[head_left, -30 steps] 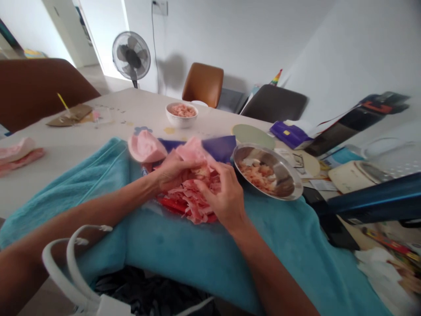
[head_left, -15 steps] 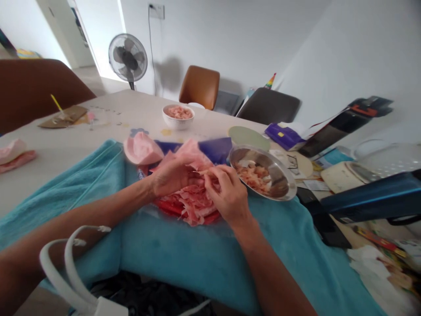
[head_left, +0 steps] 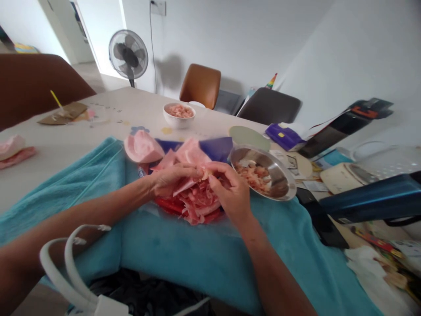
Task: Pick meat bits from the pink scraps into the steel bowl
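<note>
1. Far left, I see a brown chair [head_left: 39, 87] against the pale table [head_left: 141, 103], with a thick pink piece [head_left: 13, 149] lying on the bare tabletop.
2. Beyond it, a brown card [head_left: 66, 114] with a yellow stick lies flat; a fan [head_left: 128, 55] stands behind the table before the white wall [head_left: 223, 35].
3. A teal towel [head_left: 171, 250] covers the near part of the tabletop, creased at its left side; a curved pink peel [head_left: 144, 147] rests near its far edge.
4. The left hand [head_left: 174, 177] reaches in above the towel, its fingertips narrowed on a small pale piece [head_left: 204, 174].
5. Past the hands, a white bowl [head_left: 179, 123] of pink bits sits on bare table, in front of a tan chair [head_left: 200, 85].
6. The pale piece is over a heap of pink scraps [head_left: 200, 204], and the right hand [head_left: 233, 188] pinches it too, thumb against fingers.
7. Just right, a steel bowl [head_left: 286, 180] of pieces tilts beside a round green mat [head_left: 249, 137]; a dark chair [head_left: 270, 105] stands behind.
8. The right end is crowded: purple pack [head_left: 284, 136], blue bottle [head_left: 368, 197], crumpled white paper [head_left: 368, 272].
</note>
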Available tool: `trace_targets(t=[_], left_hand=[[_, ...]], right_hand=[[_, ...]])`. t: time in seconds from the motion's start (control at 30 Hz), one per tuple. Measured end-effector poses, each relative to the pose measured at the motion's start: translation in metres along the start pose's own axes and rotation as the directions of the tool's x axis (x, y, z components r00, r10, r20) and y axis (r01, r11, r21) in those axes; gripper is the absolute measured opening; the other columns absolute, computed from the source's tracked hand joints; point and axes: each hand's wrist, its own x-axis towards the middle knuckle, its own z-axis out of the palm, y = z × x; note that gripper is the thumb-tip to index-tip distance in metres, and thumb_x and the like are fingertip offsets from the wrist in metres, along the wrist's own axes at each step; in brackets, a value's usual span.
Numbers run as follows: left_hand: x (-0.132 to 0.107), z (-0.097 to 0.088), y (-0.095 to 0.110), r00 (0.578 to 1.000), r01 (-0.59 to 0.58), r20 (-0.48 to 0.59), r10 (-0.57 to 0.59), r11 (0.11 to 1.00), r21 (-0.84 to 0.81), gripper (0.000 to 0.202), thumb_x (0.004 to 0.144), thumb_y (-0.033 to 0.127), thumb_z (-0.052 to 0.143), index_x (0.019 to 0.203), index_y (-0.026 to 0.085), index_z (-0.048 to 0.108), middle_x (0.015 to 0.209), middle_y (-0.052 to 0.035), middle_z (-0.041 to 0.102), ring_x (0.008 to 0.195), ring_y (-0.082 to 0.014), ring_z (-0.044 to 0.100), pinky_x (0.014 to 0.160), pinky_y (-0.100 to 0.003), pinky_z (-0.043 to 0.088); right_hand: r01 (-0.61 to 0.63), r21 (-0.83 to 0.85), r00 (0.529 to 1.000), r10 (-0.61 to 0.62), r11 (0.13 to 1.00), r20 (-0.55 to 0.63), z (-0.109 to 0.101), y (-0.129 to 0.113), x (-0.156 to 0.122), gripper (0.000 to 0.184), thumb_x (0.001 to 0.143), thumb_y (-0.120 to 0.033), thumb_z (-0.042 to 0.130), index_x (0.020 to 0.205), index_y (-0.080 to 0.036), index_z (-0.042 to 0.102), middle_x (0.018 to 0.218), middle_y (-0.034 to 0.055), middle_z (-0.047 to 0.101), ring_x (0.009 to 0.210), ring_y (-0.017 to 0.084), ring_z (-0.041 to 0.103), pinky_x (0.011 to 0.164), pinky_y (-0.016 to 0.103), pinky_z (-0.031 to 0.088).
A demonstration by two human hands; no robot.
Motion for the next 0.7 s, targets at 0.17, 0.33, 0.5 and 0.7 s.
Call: trace_targets(t=[0.17,0.33,0.5,0.7], left_hand=[[0.0019,0.0021,-0.0007,0.992,-0.052,-0.120,0.051,0.999,-0.010,0.021,0.071,0.026,0.077,0.079,0.013,0.063,0.064,-0.0028,0.065,0.053,-0.0144,0.063,0.048,-0.026,0.053],[0.0027,0.0051,-0.0011,0.977,-0.079,-0.199,0.070,0.996,-0.034,0.019,0.071,0.025,0.078,0.075,0.013,0.064,0.066,-0.0031,0.066,0.054,-0.0135,0.062,0.048,-0.025,0.052],[0.0030,0.0050,-0.0041,0.966,-0.094,-0.243,0.088,0.995,-0.013,0.023,0.069,0.028,0.081,0.075,0.013,0.065,0.067,-0.0036,0.066,0.054,-0.0139,0.062,0.050,-0.026,0.052],[0.0038,0.0065,-0.0046,0.936,-0.192,-0.272,0.224,0.971,0.141,0.025,0.067,0.028,0.084,0.073,0.012,0.066,0.068,-0.0007,0.065,0.061,-0.0085,0.059,0.058,-0.019,0.046]], right_hand=[[-0.027,-0.042,1.000,0.027,0.999,0.011,-0.0010,0.0021,0.0012,0.017,0.090,-0.021,0.059,0.104,-0.025,0.066,0.103,0.0011,0.070,0.085,0.015,0.067,0.078,0.032,0.055],[0.023,-0.179,0.997,-0.035,0.984,-0.066,0.0013,0.0002,-0.0007,0.020,0.089,-0.020,0.059,0.108,-0.023,0.064,0.104,0.0043,0.065,0.086,0.016,0.065,0.080,0.034,0.055],[0.170,-0.343,0.977,-0.203,0.924,-0.062,0.0043,-0.0033,-0.0024,0.026,0.087,-0.021,0.063,0.113,-0.022,0.063,0.096,0.0050,0.060,0.086,0.017,0.063,0.077,0.033,0.057],[0.314,-0.510,0.936,-0.351,0.801,0.024,0.0028,0.0002,-0.0035,0.023,0.093,-0.016,0.054,0.112,-0.022,0.066,0.093,0.0057,0.063,0.083,0.016,0.065,0.077,0.031,0.057]])
